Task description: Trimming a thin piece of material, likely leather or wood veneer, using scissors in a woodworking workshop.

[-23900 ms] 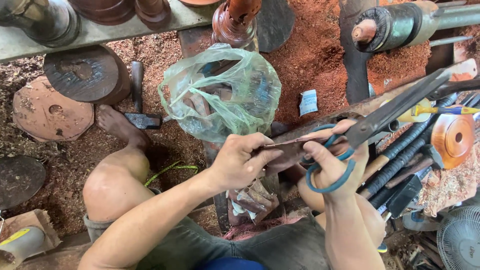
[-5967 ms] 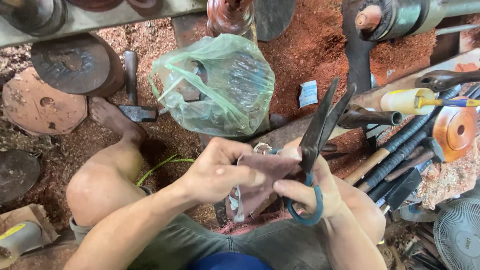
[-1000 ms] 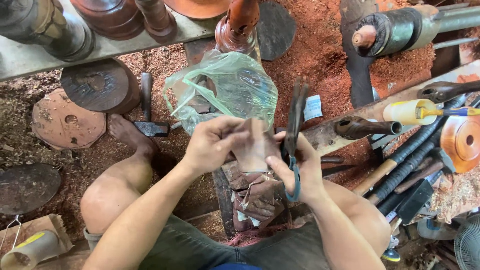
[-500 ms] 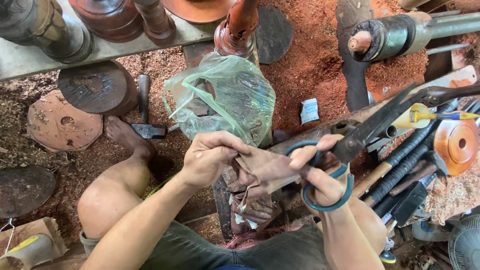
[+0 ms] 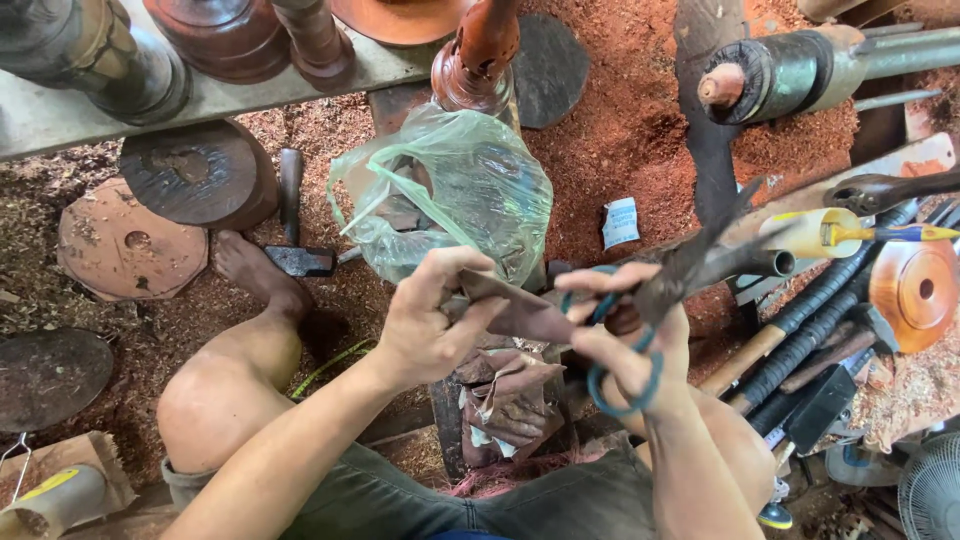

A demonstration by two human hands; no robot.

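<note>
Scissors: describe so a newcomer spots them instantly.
Start at the crumpled green plastic bag mid-frame, then drop down-right to the right hand. It holds the scissors: teal loop handles, dark blades angled up-right, unlike the straight-handled tools lying alongside.

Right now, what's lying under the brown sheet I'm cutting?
Below the brown sheet lies a pile of crumpled brown scraps on a dark block. Whatever is under the pile is covered.

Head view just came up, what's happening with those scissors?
A person sits on a sawdust-covered floor. The right hand grips blue-handled scissors, blades open and pointing up to the right. The left hand pinches a brown sheet whose edge reaches the scissors. A pile of similar scraps lies below, with a green plastic bag just beyond the hands.
</note>
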